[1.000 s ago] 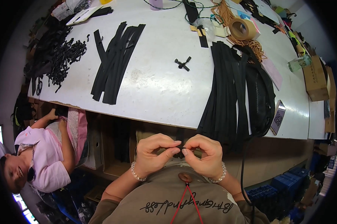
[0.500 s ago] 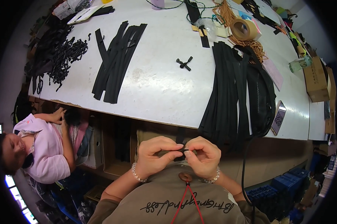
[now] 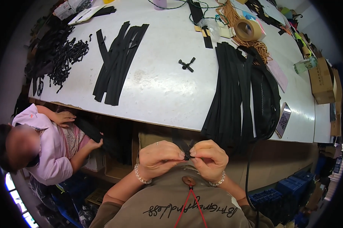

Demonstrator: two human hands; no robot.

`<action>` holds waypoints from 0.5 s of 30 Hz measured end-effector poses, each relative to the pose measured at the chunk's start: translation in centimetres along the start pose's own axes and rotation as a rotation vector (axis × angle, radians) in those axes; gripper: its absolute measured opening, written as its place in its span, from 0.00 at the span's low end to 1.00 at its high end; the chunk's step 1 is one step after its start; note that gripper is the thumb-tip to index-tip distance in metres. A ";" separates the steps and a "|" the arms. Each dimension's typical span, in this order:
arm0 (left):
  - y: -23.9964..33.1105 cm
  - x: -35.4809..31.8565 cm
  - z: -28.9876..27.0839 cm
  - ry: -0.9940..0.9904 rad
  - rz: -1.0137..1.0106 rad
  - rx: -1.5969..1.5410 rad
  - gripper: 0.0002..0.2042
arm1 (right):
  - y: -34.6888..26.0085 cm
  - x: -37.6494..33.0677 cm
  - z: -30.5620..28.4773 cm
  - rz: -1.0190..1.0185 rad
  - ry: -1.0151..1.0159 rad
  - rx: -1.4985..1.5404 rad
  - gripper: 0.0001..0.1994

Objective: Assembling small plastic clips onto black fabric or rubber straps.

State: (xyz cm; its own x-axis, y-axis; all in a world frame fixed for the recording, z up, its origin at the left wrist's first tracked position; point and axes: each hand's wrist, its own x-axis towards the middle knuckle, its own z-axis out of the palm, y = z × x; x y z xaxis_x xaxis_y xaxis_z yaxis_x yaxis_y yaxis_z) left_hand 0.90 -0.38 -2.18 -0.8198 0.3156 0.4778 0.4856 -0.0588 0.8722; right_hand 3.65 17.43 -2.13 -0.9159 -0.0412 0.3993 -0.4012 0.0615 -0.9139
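Note:
In front of my chest, just off the table's near edge, my left hand (image 3: 162, 155) and my right hand (image 3: 209, 157) meet fingertip to fingertip. Both pinch a narrow black zipper strip (image 3: 182, 143), whose two sides spread apart beyond my fingers. A small black piece, perhaps a slider, sits between the fingertips, largely covered by them. On the table farther off lie several small black zipper pulls (image 3: 187, 65) in a little cluster. A long stack of black zipper strips (image 3: 229, 91) hangs over the near edge on the right, and another bundle of strips (image 3: 116, 68) rests to the left.
Small black pulls (image 3: 68, 57) are heaped on the white table (image 3: 160, 91) at far left. A black bag (image 3: 265, 98), a phone (image 3: 283, 119), a tape roll (image 3: 248, 30) and orange cord (image 3: 260, 49) are on the right. A co-worker (image 3: 46, 140) handles black material at left.
My fingers have shifted on the zipper strip, and its two sides now show spread beyond them. The co-worker has leaned and reached across black material.

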 end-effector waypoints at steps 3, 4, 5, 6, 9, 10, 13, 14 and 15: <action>0.0 0.0 0.2 -0.010 -0.072 -0.015 0.09 | 0.0 -0.4 -0.3 0.059 -0.029 -0.003 0.08; 0.1 -0.1 0.4 -0.013 -0.135 -0.026 0.09 | 0.1 -0.5 -0.4 0.112 -0.052 -0.002 0.08; 0.0 -0.2 0.4 -0.013 -0.137 -0.026 0.09 | 0.1 -0.6 -0.3 0.113 -0.051 -0.001 0.08; -0.1 -0.4 0.4 -0.024 -0.211 -0.114 0.08 | 0.1 -0.6 -0.3 0.143 -0.042 0.036 0.07; -0.3 -0.4 0.2 -0.055 -0.300 -0.193 0.07 | 0.1 -0.9 0.0 0.237 -0.010 0.159 0.05; -0.4 -0.4 0.2 -0.074 -0.313 -0.184 0.06 | 0.2 -0.9 0.1 0.299 0.011 0.244 0.04; -1.0 -0.8 1.1 0.052 -0.527 -0.276 0.08 | 0.8 -1.2 0.6 0.598 0.079 0.414 0.03; -1.5 -1.2 1.2 0.052 -0.527 -0.276 0.08 | 1.5 -1.5 0.6 0.598 0.079 0.414 0.03; -2.4 -1.7 1.5 0.073 -0.718 -0.346 0.06 | 2.9 -2.2 0.5 0.744 0.117 0.489 0.02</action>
State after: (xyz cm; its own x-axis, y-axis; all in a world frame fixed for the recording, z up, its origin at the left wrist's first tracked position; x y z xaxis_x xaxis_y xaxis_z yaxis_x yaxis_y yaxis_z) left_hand 1.56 0.63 -5.25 -0.9199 0.3260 -0.2180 -0.2805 -0.1584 0.9467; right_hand 4.50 17.22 -5.63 -0.9430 -0.0566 -0.3281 0.3224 -0.4012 -0.8574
